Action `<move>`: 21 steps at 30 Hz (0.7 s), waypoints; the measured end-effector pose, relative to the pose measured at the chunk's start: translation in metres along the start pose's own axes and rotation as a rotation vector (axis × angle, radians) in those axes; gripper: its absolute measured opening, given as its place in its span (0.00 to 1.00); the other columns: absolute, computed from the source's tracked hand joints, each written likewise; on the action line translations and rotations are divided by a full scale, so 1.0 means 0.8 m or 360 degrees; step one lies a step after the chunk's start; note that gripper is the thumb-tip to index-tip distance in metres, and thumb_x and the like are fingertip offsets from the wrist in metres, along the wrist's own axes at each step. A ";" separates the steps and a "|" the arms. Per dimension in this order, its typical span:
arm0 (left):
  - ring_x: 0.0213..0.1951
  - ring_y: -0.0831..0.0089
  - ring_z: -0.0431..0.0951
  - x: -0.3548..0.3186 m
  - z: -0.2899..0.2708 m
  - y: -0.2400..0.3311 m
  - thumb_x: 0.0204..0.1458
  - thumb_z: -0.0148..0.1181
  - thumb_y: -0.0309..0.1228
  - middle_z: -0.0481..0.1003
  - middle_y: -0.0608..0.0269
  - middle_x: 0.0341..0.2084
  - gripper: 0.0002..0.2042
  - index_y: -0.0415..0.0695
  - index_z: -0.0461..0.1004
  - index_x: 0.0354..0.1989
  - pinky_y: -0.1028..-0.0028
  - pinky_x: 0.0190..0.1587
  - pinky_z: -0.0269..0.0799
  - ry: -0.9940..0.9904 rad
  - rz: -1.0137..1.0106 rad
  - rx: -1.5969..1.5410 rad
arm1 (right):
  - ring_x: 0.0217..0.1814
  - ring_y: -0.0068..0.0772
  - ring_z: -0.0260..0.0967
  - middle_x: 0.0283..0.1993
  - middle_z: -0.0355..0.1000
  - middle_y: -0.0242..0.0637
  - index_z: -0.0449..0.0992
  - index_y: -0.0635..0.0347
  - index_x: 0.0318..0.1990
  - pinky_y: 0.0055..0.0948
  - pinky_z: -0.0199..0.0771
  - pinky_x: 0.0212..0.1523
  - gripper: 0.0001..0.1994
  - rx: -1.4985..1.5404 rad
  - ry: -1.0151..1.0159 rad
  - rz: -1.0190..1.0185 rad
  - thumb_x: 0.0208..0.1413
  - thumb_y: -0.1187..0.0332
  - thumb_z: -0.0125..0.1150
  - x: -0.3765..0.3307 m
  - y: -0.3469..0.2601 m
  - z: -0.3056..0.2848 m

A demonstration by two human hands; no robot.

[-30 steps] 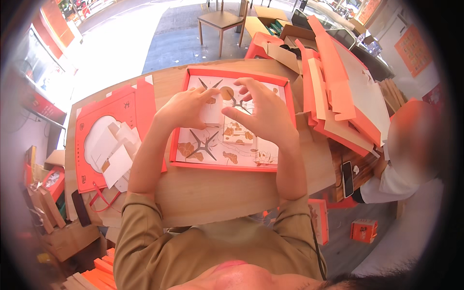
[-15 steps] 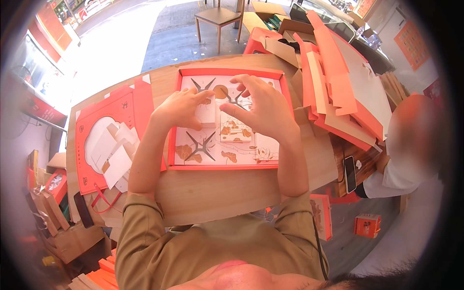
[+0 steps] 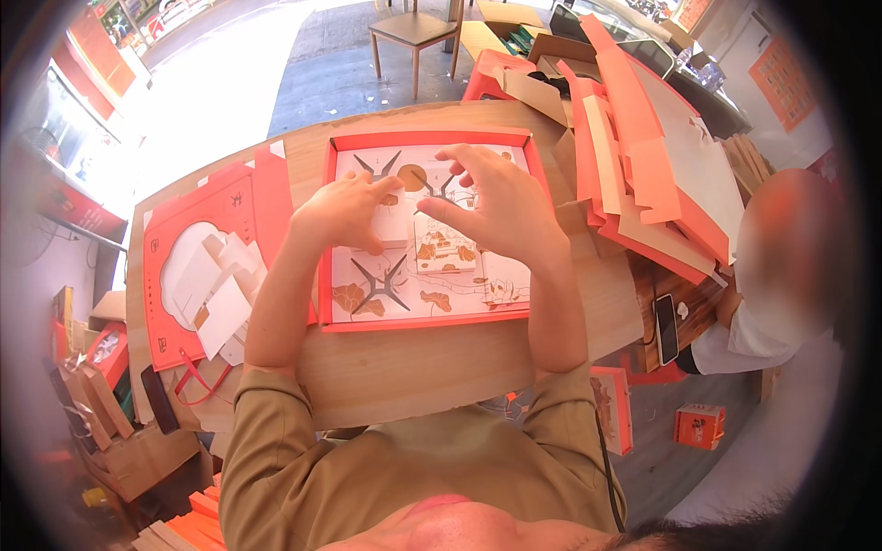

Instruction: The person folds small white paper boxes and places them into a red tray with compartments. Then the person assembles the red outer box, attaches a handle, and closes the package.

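Observation:
A shallow red box tray (image 3: 432, 321) lies on the wooden table, lined with white card printed with brown plant drawings. My left hand (image 3: 342, 213) is curved around the left side of a small white box (image 3: 397, 228), thumb at its near edge and fingertips at its far edge. My right hand (image 3: 501, 202) is above the tray's right half, thumb and fingers apart, with nothing between them. Below its thumb sits a white printed box (image 3: 446, 246). Dark X-shaped cut-outs or markings (image 3: 379, 283) show on the liner; my hands partly cover others.
Left of the tray lies a red flat cover (image 3: 156, 275) with loose white card pieces. Folded red cardboard sheets (image 3: 634, 138) are stacked to the right, near a phone (image 3: 665, 329) and another person's arm (image 3: 735, 344). A wooden chair (image 3: 418, 32) stands beyond the table.
The red tray has shifted slightly left and turned a little. My left hand has changed its finger position slightly around the small white box; my right hand has barely moved.

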State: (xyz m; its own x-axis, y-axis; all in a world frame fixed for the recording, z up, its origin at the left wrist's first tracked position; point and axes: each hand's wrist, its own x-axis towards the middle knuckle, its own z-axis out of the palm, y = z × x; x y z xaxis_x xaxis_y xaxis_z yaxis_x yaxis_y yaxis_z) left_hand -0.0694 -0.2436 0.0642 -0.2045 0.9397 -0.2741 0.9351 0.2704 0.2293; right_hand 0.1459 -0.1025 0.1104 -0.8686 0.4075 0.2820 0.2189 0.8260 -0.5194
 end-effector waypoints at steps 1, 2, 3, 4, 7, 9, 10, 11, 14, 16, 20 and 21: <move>0.62 0.52 0.74 0.000 0.000 -0.003 0.35 0.77 0.39 0.75 0.49 0.55 0.49 0.54 0.63 0.74 0.60 0.64 0.74 -0.0016 0.0006 -0.0027 | 0.51 0.37 0.80 0.50 0.80 0.42 0.77 0.58 0.61 0.38 0.80 0.50 0.34 0.0005 0.0009 -0.0012 0.56 0.41 0.73 0.000 0.001 0.001; 0.62 0.52 0.73 0.001 -0.002 -0.004 0.35 0.77 0.38 0.75 0.49 0.55 0.49 0.54 0.63 0.74 0.60 0.64 0.74 -0.0034 0.0012 -0.0035 | 0.51 0.37 0.80 0.50 0.80 0.42 0.77 0.58 0.61 0.38 0.80 0.50 0.34 0.0007 0.0000 -0.0008 0.56 0.41 0.73 0.000 0.002 0.001; 0.63 0.52 0.73 0.002 -0.003 -0.005 0.35 0.76 0.38 0.75 0.49 0.55 0.49 0.54 0.62 0.74 0.60 0.64 0.74 -0.0051 0.0019 -0.0044 | 0.51 0.38 0.80 0.50 0.80 0.42 0.77 0.58 0.61 0.39 0.80 0.50 0.35 0.0008 -0.0008 -0.0003 0.56 0.41 0.73 0.001 0.002 0.001; 0.63 0.52 0.73 0.003 -0.004 -0.007 0.36 0.76 0.38 0.75 0.49 0.55 0.49 0.54 0.62 0.74 0.60 0.64 0.75 -0.0069 0.0025 -0.0053 | 0.51 0.38 0.80 0.50 0.80 0.42 0.77 0.58 0.61 0.39 0.80 0.51 0.35 0.0010 -0.0017 0.0002 0.56 0.41 0.73 0.001 0.003 0.002; 0.63 0.50 0.73 0.002 -0.003 -0.010 0.36 0.75 0.37 0.74 0.48 0.57 0.50 0.53 0.60 0.75 0.59 0.64 0.74 -0.0086 0.0054 -0.0103 | 0.51 0.39 0.80 0.50 0.80 0.42 0.77 0.58 0.62 0.39 0.80 0.50 0.35 0.0021 -0.0025 -0.0026 0.57 0.41 0.73 0.001 0.005 0.003; 0.64 0.49 0.72 0.006 0.004 -0.021 0.36 0.75 0.37 0.73 0.48 0.58 0.50 0.52 0.60 0.75 0.59 0.65 0.74 -0.0073 0.0101 -0.0181 | 0.51 0.39 0.80 0.50 0.80 0.43 0.77 0.58 0.62 0.39 0.80 0.50 0.35 0.0023 -0.0039 -0.0032 0.57 0.41 0.73 0.002 0.005 0.003; 0.65 0.49 0.72 0.007 0.005 -0.023 0.36 0.75 0.37 0.73 0.48 0.59 0.51 0.51 0.60 0.75 0.58 0.65 0.74 -0.0066 0.0125 -0.0219 | 0.51 0.39 0.80 0.50 0.80 0.43 0.77 0.58 0.62 0.39 0.80 0.50 0.35 0.0024 -0.0046 -0.0035 0.57 0.41 0.73 0.002 0.005 0.004; 0.64 0.49 0.71 0.007 0.006 -0.023 0.36 0.76 0.37 0.72 0.47 0.59 0.51 0.51 0.60 0.75 0.58 0.65 0.73 -0.0074 0.0129 -0.0257 | 0.51 0.39 0.80 0.50 0.80 0.43 0.77 0.58 0.62 0.39 0.80 0.50 0.35 0.0022 -0.0049 -0.0036 0.57 0.41 0.73 0.002 0.005 0.004; 0.65 0.50 0.71 0.007 0.007 -0.026 0.37 0.79 0.39 0.71 0.46 0.60 0.51 0.49 0.60 0.75 0.58 0.64 0.72 -0.0068 0.0159 -0.0327 | 0.50 0.39 0.80 0.50 0.80 0.43 0.77 0.58 0.62 0.39 0.80 0.49 0.35 0.0017 -0.0055 -0.0046 0.57 0.41 0.73 0.002 0.006 0.004; 0.66 0.50 0.70 0.009 0.011 -0.030 0.39 0.81 0.46 0.71 0.45 0.61 0.51 0.49 0.60 0.75 0.57 0.65 0.72 -0.0031 0.0206 -0.0316 | 0.50 0.40 0.80 0.50 0.80 0.43 0.77 0.58 0.62 0.39 0.80 0.49 0.35 0.0018 -0.0052 -0.0058 0.57 0.41 0.73 0.001 0.006 0.004; 0.70 0.48 0.67 0.007 0.005 -0.018 0.50 0.71 0.62 0.70 0.44 0.65 0.49 0.48 0.61 0.76 0.53 0.70 0.67 0.0084 0.0092 -0.0315 | 0.51 0.39 0.81 0.50 0.81 0.43 0.77 0.58 0.62 0.39 0.80 0.50 0.35 0.0019 -0.0042 -0.0055 0.57 0.42 0.74 -0.001 0.006 0.001; 0.70 0.48 0.67 0.009 0.003 -0.015 0.54 0.67 0.64 0.69 0.44 0.66 0.47 0.47 0.61 0.76 0.53 0.71 0.66 0.0165 0.0057 -0.0323 | 0.51 0.39 0.81 0.50 0.81 0.42 0.77 0.58 0.62 0.39 0.80 0.50 0.35 0.0020 -0.0027 -0.0063 0.57 0.42 0.74 -0.001 0.007 0.001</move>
State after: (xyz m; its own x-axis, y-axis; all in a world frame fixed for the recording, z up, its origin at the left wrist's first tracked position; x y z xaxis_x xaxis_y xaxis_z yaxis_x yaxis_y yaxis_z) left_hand -0.0813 -0.2406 0.0570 -0.2105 0.9632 -0.1672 0.8670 0.2630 0.4232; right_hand 0.1476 -0.0985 0.1065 -0.8839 0.3680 0.2886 0.1790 0.8362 -0.5183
